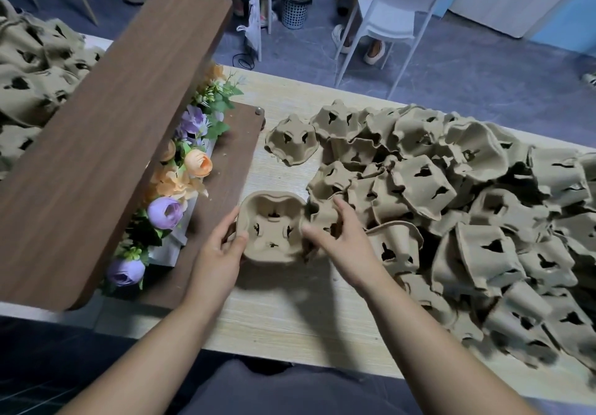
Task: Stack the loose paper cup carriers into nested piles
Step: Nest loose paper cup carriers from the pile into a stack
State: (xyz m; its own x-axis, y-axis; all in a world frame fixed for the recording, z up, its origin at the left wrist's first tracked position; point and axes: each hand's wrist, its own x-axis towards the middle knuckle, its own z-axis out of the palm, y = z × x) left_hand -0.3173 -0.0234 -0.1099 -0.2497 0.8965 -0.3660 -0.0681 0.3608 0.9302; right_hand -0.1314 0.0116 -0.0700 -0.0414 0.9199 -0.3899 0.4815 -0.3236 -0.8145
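At the middle of the frame the left hand (222, 250) grips the left rim of a paper cup carrier (271, 227), open side up over the pale tabletop (290, 311). The right hand (342, 237) curls round a second carrier (322, 216) just beside it, at the edge of the loose pile (467, 208) filling the right side. At left a tilted wooden board (106, 144) overhangs artificial flowers (180, 189).

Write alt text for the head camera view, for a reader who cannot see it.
A person's left hand grips a paper cup carrier, open side up, at a pale table, while the right hand reaches onto a large loose pile of carriers. Artificial flowers lie to the left.
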